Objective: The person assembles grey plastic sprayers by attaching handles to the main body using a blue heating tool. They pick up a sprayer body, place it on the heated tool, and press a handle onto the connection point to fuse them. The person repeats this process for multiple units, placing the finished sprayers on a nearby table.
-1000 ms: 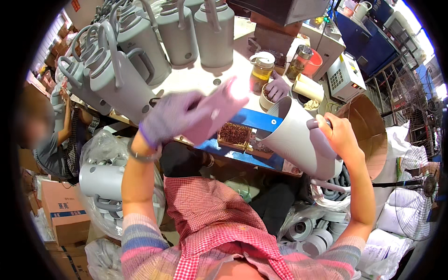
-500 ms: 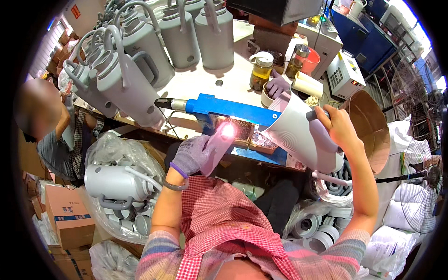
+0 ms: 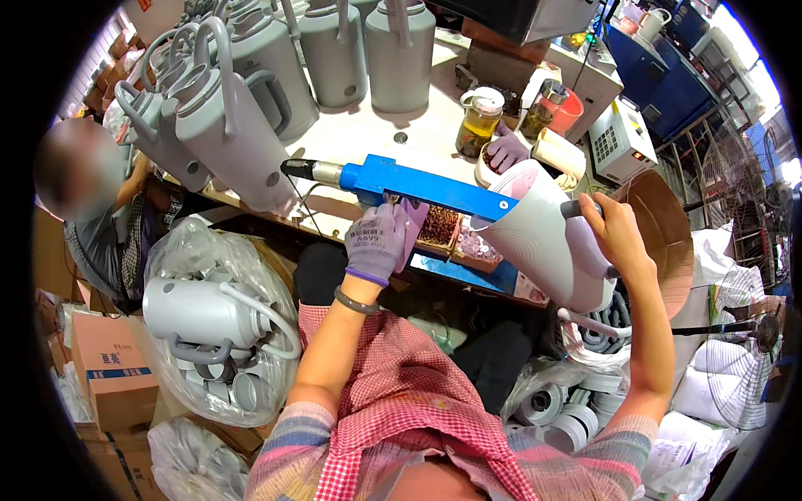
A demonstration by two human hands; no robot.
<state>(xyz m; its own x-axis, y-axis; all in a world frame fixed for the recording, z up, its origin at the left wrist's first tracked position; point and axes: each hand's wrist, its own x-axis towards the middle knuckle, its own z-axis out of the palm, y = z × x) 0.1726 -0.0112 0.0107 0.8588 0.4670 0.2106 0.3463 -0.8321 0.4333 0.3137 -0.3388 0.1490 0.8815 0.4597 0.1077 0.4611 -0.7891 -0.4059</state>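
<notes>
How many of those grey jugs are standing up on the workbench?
6 at least: two jugs at the back, one beside them, and three crowded at the left edge. More may hide behind them or beyond the picture's top.

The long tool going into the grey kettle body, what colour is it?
Bright blue tool with a dark metal tip, seen in the head view.

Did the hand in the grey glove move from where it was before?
Yes. The grey-gloved left hand came up from the lap to grip the long blue tool, near the white workbench edge.
</notes>
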